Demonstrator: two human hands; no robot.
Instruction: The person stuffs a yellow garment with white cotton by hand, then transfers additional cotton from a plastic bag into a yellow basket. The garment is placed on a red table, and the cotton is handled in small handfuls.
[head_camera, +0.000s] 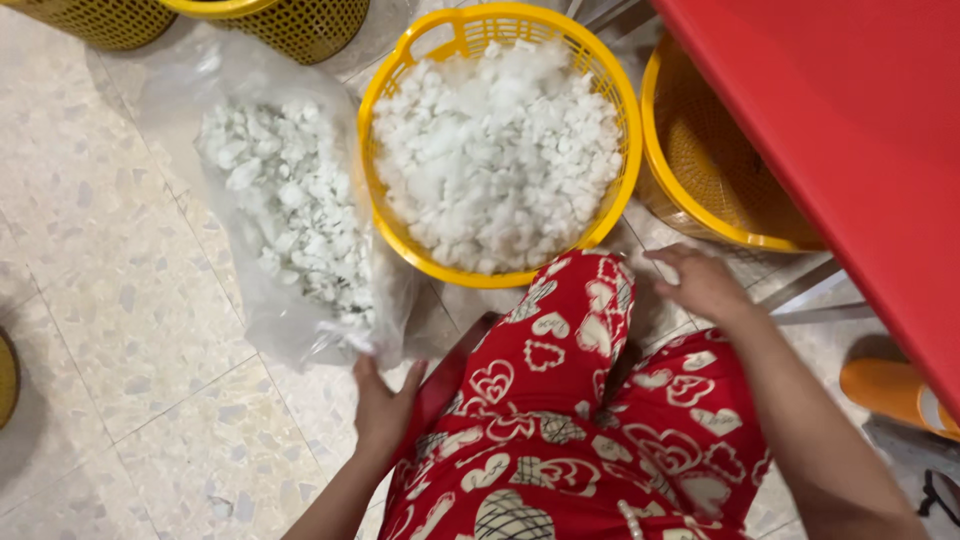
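The left hand pinches the near edge of a clear plastic bag that lies on the floor just ahead of it; the fingers are closed on the crumpled film. The bag is thin and glossy, wrinkled along its sides, and holds a loose heap of small white lumps, with some greenish specks among those nearest the hand. The right hand is well apart from the left, resting palm down with fingers loosely spread near the knee; whether it grips anything I cannot tell. Between the hands, and just beyond them, stands a round yellow basket of perforated plastic, filled almost to the rim with fluffier white tufts; the bag touches its left side. An empty basket of the same yellow sits beyond the right hand, partly under a red bench. The floor is pale speckled terrazzo tile with thin joints. The person's red clothing, printed with white hearts, fills the space between the arms.
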